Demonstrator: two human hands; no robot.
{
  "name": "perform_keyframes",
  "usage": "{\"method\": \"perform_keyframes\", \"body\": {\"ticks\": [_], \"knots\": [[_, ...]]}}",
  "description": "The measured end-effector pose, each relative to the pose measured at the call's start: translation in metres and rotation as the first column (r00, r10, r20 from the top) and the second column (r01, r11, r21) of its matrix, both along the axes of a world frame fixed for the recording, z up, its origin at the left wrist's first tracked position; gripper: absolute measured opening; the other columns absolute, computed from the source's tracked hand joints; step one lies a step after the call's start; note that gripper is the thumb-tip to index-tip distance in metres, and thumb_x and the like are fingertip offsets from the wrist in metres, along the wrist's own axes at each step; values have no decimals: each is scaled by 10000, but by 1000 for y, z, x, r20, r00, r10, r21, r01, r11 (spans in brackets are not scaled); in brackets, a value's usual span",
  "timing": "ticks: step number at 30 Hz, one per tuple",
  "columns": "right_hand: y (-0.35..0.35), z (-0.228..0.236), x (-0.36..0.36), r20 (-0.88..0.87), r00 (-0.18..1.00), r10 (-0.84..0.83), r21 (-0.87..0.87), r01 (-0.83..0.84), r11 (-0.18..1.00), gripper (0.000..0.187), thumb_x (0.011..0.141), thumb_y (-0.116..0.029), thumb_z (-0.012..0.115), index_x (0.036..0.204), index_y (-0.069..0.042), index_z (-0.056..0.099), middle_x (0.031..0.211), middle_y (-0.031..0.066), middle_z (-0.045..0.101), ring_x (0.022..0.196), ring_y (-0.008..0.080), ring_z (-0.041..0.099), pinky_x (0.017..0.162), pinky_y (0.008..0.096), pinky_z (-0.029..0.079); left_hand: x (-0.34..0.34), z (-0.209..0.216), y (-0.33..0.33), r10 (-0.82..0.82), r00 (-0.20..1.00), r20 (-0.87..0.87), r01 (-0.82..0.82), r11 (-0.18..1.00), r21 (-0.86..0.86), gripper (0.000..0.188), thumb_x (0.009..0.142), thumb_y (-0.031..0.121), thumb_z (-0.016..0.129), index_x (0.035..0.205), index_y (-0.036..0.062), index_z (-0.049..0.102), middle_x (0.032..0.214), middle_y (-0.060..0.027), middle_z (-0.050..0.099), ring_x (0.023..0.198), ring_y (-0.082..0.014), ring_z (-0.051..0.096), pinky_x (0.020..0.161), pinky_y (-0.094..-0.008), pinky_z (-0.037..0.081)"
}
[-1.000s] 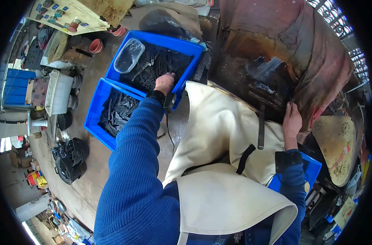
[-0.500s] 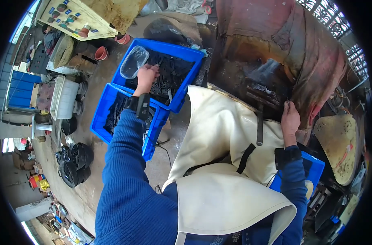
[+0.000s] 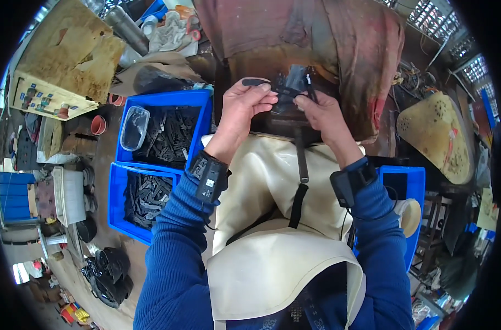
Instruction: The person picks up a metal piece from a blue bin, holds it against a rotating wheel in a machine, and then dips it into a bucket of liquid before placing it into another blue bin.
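In front of the hooded work box, my left hand (image 3: 240,107) is closed, pinching a dark flat strip (image 3: 256,82) with a rounded end that sticks out past the thumb. The dark material runs across to my right hand (image 3: 323,113), whose thumb and fingers are closed on its other end. A thin dark upright piece (image 3: 309,85) with a bright spot near its top rises beside the right fingers; whether it belongs to the strip I cannot tell. Behind both hands, the box's brown, stained inside (image 3: 261,61) holds a pale, hazy patch (image 3: 297,77).
To the left stand two blue bins (image 3: 192,99) of dark strips; a clear plastic tub (image 3: 135,128) sits in the farther one. A metal bar (image 3: 301,159) juts toward me over my cream apron (image 3: 283,253). At right are another blue bin (image 3: 421,181) and a perforated yellowish panel (image 3: 437,137).
My left hand has left the far blue bin and come to the middle with a dark strip. My right hand has moved up and inward to meet it. The view has swung right.
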State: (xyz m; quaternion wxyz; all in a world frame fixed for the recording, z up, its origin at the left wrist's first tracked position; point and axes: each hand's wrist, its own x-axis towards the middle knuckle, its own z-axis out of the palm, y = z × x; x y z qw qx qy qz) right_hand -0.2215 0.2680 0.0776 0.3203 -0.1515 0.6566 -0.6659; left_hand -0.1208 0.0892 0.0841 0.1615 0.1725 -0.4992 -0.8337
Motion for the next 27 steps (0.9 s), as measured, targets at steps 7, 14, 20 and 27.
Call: {"method": "perform_keyframes", "body": {"ticks": [7,14,20,27], "knots": [[29,-23,-33,-331,943,7,36,5,999,181,894,-202,704,948,-30,692,789,-57,609,697,16,507,603,201,405,-21,1,-17,-357,890,284,448,568,-690,209,884,95,631,1078,23,660,920,-143,721,795,-236,700,697,-316,537],[61,-46,-53,-756,652,54,395,389,832,241,909,-274,657,966,-41,676,786,94,670,715,202,640,647,338,487,-65,-55,-35,-58,923,380,363,-197,-911,248,852,113,595,1093,104,654,920,-233,654,858,-423,618,764,-480,493],[105,-84,-66,-887,435,153,407,582,704,245,908,-333,619,893,-91,651,796,139,670,749,357,651,616,466,504,-73,-110,-42,-84,912,403,391,-124,-912,371,773,-27,541,1105,100,648,967,-221,663,948,-406,623,827,-479,493],[100,-84,-58,-893,423,152,406,615,677,234,917,-316,610,906,-85,645,845,142,672,760,362,649,644,466,505,-76,-106,-33,-270,880,391,363,-148,-920,415,750,-46,516,1130,72,634,963,-239,662,933,-420,622,827,-464,493]]}}
